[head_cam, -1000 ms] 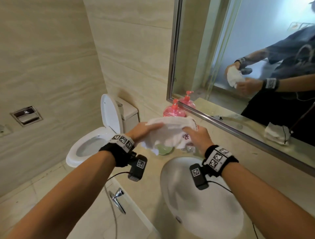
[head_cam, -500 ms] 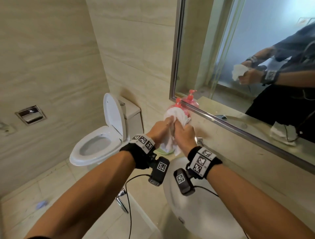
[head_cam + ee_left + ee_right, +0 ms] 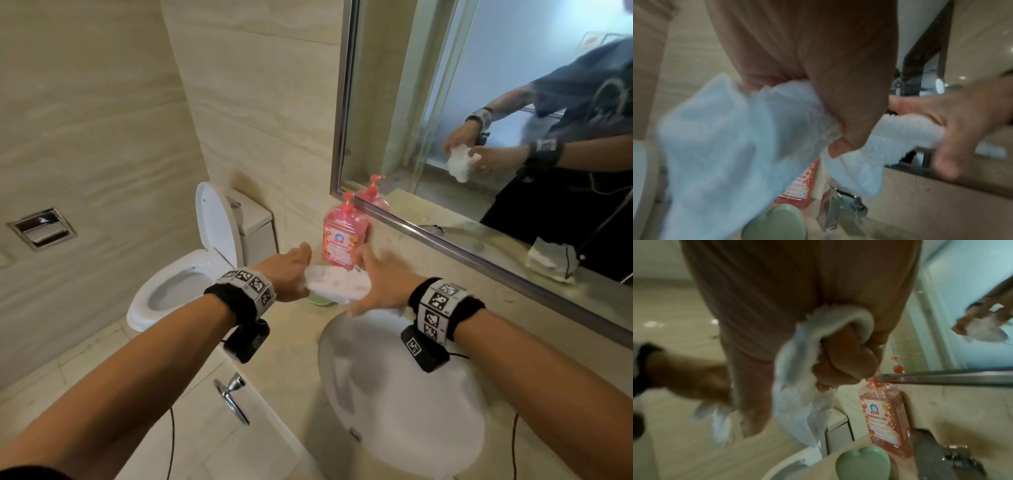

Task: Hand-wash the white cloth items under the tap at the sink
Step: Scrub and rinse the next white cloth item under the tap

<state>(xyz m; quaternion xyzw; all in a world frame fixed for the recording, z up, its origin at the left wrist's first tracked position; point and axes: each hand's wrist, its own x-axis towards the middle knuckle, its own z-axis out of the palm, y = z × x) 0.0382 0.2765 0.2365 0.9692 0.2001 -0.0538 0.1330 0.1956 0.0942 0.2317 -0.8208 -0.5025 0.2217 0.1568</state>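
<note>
A crumpled white cloth (image 3: 337, 285) hangs between my two hands, above the counter just behind the white sink basin (image 3: 394, 404). My left hand (image 3: 297, 274) holds its left end, thumb pressed into the fabric (image 3: 789, 104). My right hand (image 3: 371, 286) grips the right end, and the right wrist view shows its fingers (image 3: 840, 360) curled round a fold of the cloth (image 3: 797, 395). Below the cloth the chrome tap (image 3: 835, 211) stands with no water running. In the head view my right hand hides the tap.
A pink soap bottle (image 3: 344, 240) stands against the mirror (image 3: 479, 102), and a green heart-shaped dish (image 3: 320, 302) lies under the cloth. The mirror reflects a second white cloth (image 3: 551, 262) on the counter to the right. An open toilet (image 3: 185, 274) is on the left.
Half a second ago both hands were pressed together with the cloth bunched upright in front of the bottle. Now they have dropped and moved apart, stretching the cloth sideways.
</note>
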